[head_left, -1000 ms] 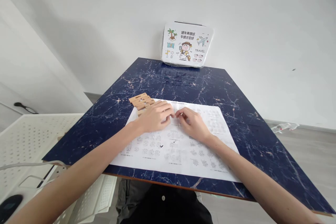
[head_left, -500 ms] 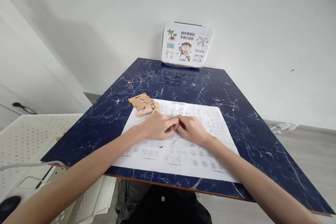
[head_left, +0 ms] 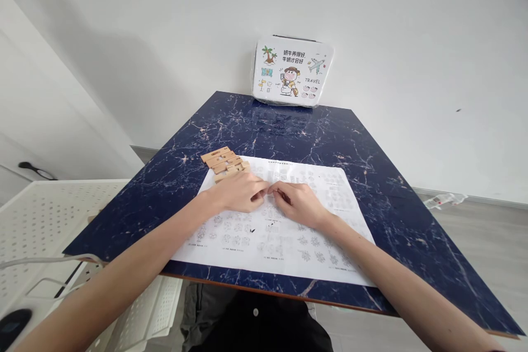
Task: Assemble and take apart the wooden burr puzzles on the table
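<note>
On a dark blue table [head_left: 322,137], above a printed sheet [head_left: 289,267], the left hand [head_left: 243,191] and right hand [head_left: 300,202] nearly meet at the fingertips, fingers curled inward; whether anything is pinched there cannot be told. The wooden blocks [head_left: 225,166], some notched, lie in a slanting row at the sheet's far left corner, partly upon it, the nearest partly hidden by the left hand. Stage: sheet laid flat, blocks set out side by side; no joined shape is visible, so work with the blocks appears early, most of it left. Rear: a printed case [head_left: 292,71], propped up.
</note>
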`<state>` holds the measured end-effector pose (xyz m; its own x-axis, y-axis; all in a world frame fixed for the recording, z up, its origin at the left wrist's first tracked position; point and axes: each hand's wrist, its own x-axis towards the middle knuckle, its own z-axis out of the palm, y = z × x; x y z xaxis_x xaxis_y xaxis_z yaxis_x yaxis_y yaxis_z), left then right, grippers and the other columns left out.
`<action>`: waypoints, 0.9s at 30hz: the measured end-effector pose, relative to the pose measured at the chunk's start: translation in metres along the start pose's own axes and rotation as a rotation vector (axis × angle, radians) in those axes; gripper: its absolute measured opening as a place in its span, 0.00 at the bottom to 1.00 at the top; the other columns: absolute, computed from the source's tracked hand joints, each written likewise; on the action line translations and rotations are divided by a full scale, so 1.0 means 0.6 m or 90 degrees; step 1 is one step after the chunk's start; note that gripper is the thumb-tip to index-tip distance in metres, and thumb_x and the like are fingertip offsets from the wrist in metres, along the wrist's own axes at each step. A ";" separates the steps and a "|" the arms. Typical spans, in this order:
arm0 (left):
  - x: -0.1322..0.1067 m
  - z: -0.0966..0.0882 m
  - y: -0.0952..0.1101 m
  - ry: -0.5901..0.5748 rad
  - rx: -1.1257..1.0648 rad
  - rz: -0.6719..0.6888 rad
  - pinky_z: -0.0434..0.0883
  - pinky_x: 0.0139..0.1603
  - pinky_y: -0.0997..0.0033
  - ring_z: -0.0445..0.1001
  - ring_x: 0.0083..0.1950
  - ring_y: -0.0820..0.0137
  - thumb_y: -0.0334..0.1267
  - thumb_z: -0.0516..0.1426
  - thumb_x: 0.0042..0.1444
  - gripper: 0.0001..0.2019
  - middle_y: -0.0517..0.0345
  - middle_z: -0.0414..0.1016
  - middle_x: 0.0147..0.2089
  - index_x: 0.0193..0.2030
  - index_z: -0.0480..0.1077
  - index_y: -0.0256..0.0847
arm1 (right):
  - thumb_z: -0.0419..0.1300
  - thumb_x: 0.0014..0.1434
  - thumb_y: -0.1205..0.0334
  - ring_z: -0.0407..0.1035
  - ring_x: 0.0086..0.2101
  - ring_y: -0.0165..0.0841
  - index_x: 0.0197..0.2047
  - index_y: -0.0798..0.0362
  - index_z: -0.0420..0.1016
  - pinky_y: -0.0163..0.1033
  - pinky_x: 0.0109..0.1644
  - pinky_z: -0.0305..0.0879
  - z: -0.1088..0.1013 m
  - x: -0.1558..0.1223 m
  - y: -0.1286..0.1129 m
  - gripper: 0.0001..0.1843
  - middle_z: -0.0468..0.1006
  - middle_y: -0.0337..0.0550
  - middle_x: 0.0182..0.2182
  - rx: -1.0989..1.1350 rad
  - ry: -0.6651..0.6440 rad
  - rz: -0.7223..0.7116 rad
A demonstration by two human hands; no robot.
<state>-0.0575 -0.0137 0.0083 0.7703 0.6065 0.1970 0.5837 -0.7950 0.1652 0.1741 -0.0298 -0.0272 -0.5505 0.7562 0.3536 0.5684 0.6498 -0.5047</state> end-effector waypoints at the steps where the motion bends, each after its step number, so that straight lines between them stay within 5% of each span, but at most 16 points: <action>1: -0.001 -0.002 -0.002 -0.007 0.014 -0.008 0.58 0.27 0.66 0.71 0.27 0.68 0.31 0.54 0.57 0.06 0.57 0.75 0.28 0.32 0.70 0.42 | 0.52 0.69 0.64 0.68 0.25 0.32 0.45 0.48 0.77 0.40 0.33 0.60 0.001 0.000 0.001 0.12 0.80 0.38 0.28 0.002 -0.001 0.002; 10: 0.003 -0.008 -0.005 -0.038 0.115 -0.112 0.59 0.27 0.65 0.75 0.29 0.62 0.31 0.52 0.61 0.08 0.49 0.80 0.33 0.34 0.72 0.40 | 0.51 0.69 0.65 0.67 0.25 0.31 0.48 0.49 0.79 0.39 0.33 0.60 0.000 0.000 0.000 0.14 0.80 0.38 0.29 0.003 -0.003 0.003; 17: 0.001 0.003 0.003 0.007 0.016 0.003 0.57 0.27 0.67 0.70 0.26 0.69 0.30 0.53 0.61 0.08 0.56 0.79 0.31 0.35 0.73 0.40 | 0.51 0.69 0.66 0.66 0.25 0.29 0.43 0.51 0.77 0.37 0.33 0.57 0.000 0.000 -0.001 0.12 0.79 0.38 0.29 -0.010 0.000 -0.009; 27: 0.002 0.009 0.006 0.042 -0.002 0.018 0.56 0.27 0.66 0.69 0.25 0.70 0.29 0.54 0.60 0.07 0.58 0.79 0.30 0.33 0.72 0.40 | 0.51 0.67 0.66 0.61 0.24 0.29 0.37 0.50 0.71 0.37 0.32 0.54 0.000 0.001 -0.002 0.09 0.73 0.37 0.25 -0.014 -0.001 -0.003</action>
<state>-0.0533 -0.0160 0.0040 0.7680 0.5828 0.2655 0.5607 -0.8122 0.1610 0.1730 -0.0301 -0.0262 -0.5543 0.7534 0.3537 0.5798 0.6544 -0.4854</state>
